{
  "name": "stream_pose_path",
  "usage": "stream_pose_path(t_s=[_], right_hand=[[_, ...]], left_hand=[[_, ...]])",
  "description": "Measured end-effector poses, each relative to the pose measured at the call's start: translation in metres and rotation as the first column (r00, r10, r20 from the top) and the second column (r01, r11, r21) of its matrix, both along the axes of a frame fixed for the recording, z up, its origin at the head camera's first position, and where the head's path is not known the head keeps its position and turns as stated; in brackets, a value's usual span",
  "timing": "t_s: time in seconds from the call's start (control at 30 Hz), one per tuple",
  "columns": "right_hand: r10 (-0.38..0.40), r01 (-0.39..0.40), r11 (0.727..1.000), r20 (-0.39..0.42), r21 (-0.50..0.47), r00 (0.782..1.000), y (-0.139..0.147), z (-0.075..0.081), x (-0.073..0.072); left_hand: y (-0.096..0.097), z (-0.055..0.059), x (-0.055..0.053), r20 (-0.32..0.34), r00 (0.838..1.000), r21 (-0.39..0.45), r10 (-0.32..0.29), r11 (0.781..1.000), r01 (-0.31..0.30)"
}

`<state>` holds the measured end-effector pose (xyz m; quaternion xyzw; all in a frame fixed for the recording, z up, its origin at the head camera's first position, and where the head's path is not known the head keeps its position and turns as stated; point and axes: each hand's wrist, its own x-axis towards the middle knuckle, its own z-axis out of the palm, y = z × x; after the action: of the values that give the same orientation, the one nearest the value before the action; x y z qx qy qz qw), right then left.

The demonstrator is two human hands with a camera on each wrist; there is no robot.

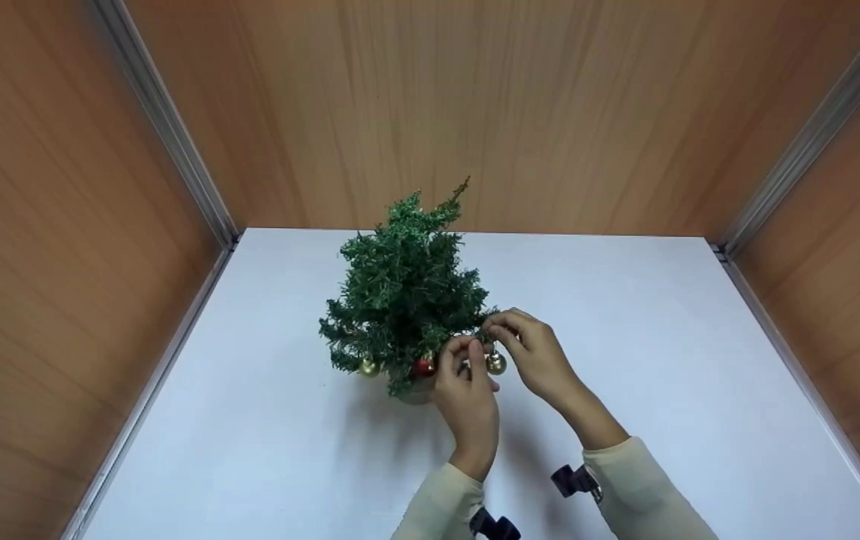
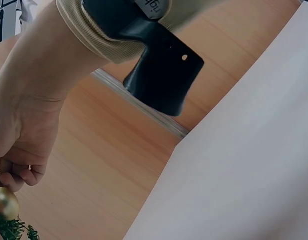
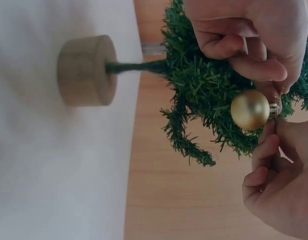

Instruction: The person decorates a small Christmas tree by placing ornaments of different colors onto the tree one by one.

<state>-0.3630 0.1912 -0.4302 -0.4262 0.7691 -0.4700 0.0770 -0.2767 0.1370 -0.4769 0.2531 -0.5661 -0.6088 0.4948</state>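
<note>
A small green artificial Christmas tree (image 1: 407, 277) stands on the white table. A gold Christmas ball (image 1: 496, 363) hangs at its lower right side, just under the fingertips of my right hand (image 1: 539, 356), which pinch at its hanging loop. Close beside it, my left hand (image 1: 467, 409) has thumb and forefinger together on a branch tip. In the right wrist view the fingers of both hands meet around the cap of the gold ball (image 3: 250, 110); the loop is mostly hidden. The left wrist view shows my right hand (image 2: 26, 130) above the ball (image 2: 5, 203).
A red ball (image 1: 423, 367) and another gold ball (image 1: 368, 367) hang on the lower front branches. The tree's trunk rises from a round, light-coloured base (image 3: 84, 72). Wooden panels (image 1: 475, 112) enclose the table (image 1: 250, 450) at the back and both sides.
</note>
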Motion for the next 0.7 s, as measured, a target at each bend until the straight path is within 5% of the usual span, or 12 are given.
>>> stream_pose_path(t_s=[0.5, 0.7], right_hand=[[0.043, -0.041, 0.999, -0.066, 0.026, 0.997, 0.0022, -0.0049, 0.0003], [0.044, -0.042, 0.999, -0.055, 0.034, 0.998, 0.0012, -0.0077, 0.0011]], left_hand=[[-0.0018, 0.0021, 0.0013, 0.051, 0.999, -0.050, -0.015, 0.999, 0.018], [-0.0036, -0.0034, 0.0010, 0.110, 0.994, -0.139, 0.010, 0.990, 0.005]])
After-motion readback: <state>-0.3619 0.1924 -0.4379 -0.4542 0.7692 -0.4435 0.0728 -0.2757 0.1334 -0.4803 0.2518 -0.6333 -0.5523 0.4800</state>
